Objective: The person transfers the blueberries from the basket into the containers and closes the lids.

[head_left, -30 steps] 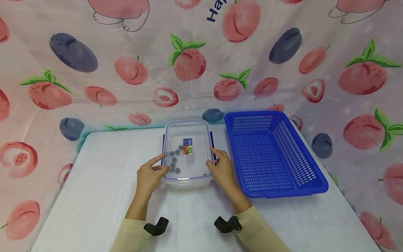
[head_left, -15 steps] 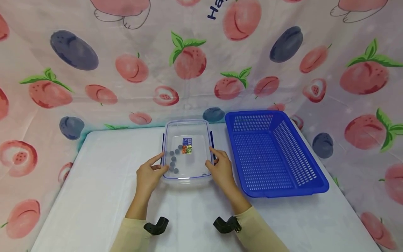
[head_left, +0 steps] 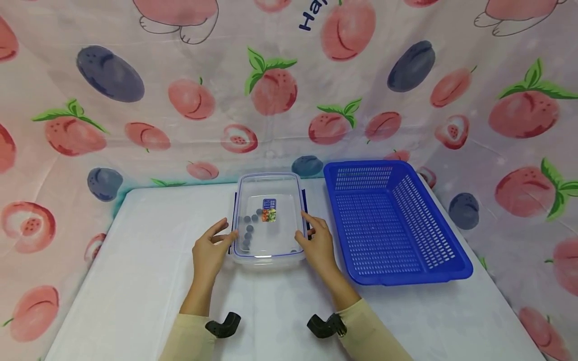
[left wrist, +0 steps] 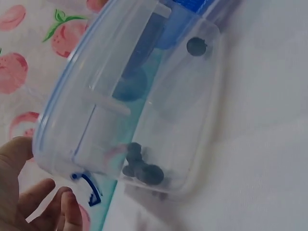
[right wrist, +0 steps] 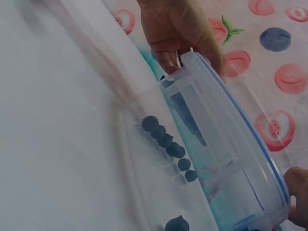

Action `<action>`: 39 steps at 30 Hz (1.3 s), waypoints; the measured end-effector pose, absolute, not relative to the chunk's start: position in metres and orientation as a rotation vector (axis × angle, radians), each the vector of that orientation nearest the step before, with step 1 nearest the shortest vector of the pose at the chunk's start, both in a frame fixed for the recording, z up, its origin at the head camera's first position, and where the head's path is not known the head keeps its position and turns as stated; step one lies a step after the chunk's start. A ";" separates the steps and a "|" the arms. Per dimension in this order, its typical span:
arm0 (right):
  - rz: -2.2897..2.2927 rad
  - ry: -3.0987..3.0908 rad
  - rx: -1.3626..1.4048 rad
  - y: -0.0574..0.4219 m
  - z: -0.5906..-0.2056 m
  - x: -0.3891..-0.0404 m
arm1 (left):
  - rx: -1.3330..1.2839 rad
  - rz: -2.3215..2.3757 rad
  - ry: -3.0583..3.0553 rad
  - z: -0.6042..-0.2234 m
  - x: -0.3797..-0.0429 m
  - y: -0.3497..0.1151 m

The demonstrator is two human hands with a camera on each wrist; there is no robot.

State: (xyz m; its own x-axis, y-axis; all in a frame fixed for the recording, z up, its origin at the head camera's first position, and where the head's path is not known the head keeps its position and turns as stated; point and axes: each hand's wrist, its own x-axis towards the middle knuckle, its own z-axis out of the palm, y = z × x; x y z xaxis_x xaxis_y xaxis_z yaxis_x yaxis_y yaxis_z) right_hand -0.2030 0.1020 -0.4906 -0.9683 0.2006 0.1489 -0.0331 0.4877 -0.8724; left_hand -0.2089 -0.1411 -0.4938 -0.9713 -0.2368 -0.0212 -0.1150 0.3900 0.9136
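A clear lidded food container [head_left: 282,233] with a blue seal stands on the white table; several dark blueberries [head_left: 250,228] show through it, mostly along its left side. My left hand [head_left: 209,255] is at the left edge, thumb touching the lid rim and the other fingers apart from the box. Beside those fingers, a blue side latch [left wrist: 87,188] sticks outward in the left wrist view. My right hand [head_left: 319,245] holds the right edge, thumb on the lid and forefinger farther along the side. Its remaining fingers are partly hidden.
A blue plastic basket [head_left: 384,230] with perforated walls stands right of the container, close to my right hand. Behind the table [head_left: 135,281] hangs a fruit-print cloth [head_left: 271,135]. Each wrist carries a black camera mount [head_left: 223,325].
My left hand has shifted slightly left, and its forefinger has come away from the container's side. The left latch now shows sticking out near the front. My right hand keeps its place.
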 end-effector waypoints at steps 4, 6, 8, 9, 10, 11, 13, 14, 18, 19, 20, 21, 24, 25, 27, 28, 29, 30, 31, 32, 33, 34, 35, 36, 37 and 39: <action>1.491 -2.470 -0.123 0.102 -0.494 -0.202 | 0.357 -1.744 -2.593 -0.500 -0.216 -0.146; 1.495 -2.452 -0.117 0.102 -0.496 -0.202 | 0.375 -1.818 -2.633 -0.503 -0.219 -0.147; 1.502 -2.437 -0.118 0.101 -0.498 -0.202 | 0.393 -1.884 -2.649 -0.505 -0.221 -0.148; 1.512 -2.430 -0.123 0.101 -0.498 -0.202 | 0.397 -1.907 -2.649 -0.505 -0.221 -0.148; 1.524 -2.426 -0.131 0.101 -0.499 -0.202 | 0.408 -1.923 -2.645 -0.506 -0.222 -0.147; 1.540 -2.421 -0.144 0.101 -0.499 -0.202 | 0.413 -1.930 -2.642 -0.506 -0.222 -0.147; 1.574 -2.416 -0.190 0.101 -0.500 -0.202 | 0.424 -1.949 -2.618 -0.506 -0.223 -0.146; 1.596 -2.417 -0.222 0.101 -0.500 -0.202 | 0.435 -1.952 -2.605 -0.505 -0.223 -0.146; 1.679 -2.439 -0.347 0.102 -0.501 -0.203 | 0.477 -1.894 -2.569 -0.502 -0.224 -0.143; 1.705 -2.448 -0.371 0.103 -0.502 -0.204 | 0.481 -1.863 -2.569 -0.501 -0.224 -0.142; 1.731 -2.460 -0.390 0.103 -0.502 -0.204 | 0.483 -1.828 -2.570 -0.500 -0.223 -0.142; 1.754 -2.474 -0.404 0.104 -0.503 -0.205 | 0.480 -1.802 -2.564 -0.500 -0.223 -0.141; 1.902 -2.477 -0.451 0.108 -0.505 -0.207 | 0.451 -1.726 -2.550 -0.498 -0.222 -0.140; 1.952 -2.471 -0.456 0.109 -0.506 -0.207 | 0.440 -1.710 -2.544 -0.498 -0.222 -0.139; 2.041 -2.449 -0.474 0.110 -0.506 -0.207 | 0.420 -1.694 -2.520 -0.497 -0.222 -0.138; 2.080 -2.427 -0.483 0.111 -0.506 -0.207 | 0.416 -1.685 -2.513 -0.497 -0.221 -0.138; 2.098 -2.413 -0.484 0.111 -0.506 -0.207 | 0.413 -1.681 -2.504 -0.497 -0.221 -0.137; 2.102 -2.403 -0.485 0.111 -0.506 -0.207 | 0.410 -1.681 -2.493 -0.497 -0.221 -0.136; 2.102 -2.389 -0.486 0.111 -0.506 -0.206 | 0.407 -1.681 -2.480 -0.497 -0.220 -0.136; 2.109 -2.365 -0.494 0.111 -0.506 -0.206 | 0.406 -1.676 -2.471 -0.498 -0.220 -0.135; 2.102 -2.348 -0.503 0.110 -0.506 -0.206 | 0.402 -1.671 -2.461 -0.498 -0.220 -0.135; 2.090 -2.331 -0.511 0.110 -0.505 -0.206 | 0.397 -1.664 -2.450 -0.498 -0.220 -0.134; 2.082 -2.312 -0.512 0.109 -0.505 -0.205 | 0.389 -1.654 -2.439 -0.499 -0.220 -0.133; 2.072 -2.292 -0.510 0.109 -0.505 -0.205 | 0.382 -1.640 -2.429 -0.499 -0.220 -0.133; 2.051 -2.276 -0.501 0.108 -0.505 -0.205 | 0.374 -1.630 -2.418 -0.499 -0.220 -0.132; 2.002 -2.264 -0.487 0.107 -0.505 -0.205 | 0.360 -1.609 -2.408 -0.498 -0.219 -0.131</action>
State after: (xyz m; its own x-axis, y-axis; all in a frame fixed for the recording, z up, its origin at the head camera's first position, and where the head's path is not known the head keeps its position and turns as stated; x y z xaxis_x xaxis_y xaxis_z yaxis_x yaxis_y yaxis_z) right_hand -0.2053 0.1067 -0.5048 -0.9461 0.2878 -0.1483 0.1824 0.0956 -0.9786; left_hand -0.2194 -0.1312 -0.4985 -0.9451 -0.3232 0.0485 -0.0788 0.3693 0.9260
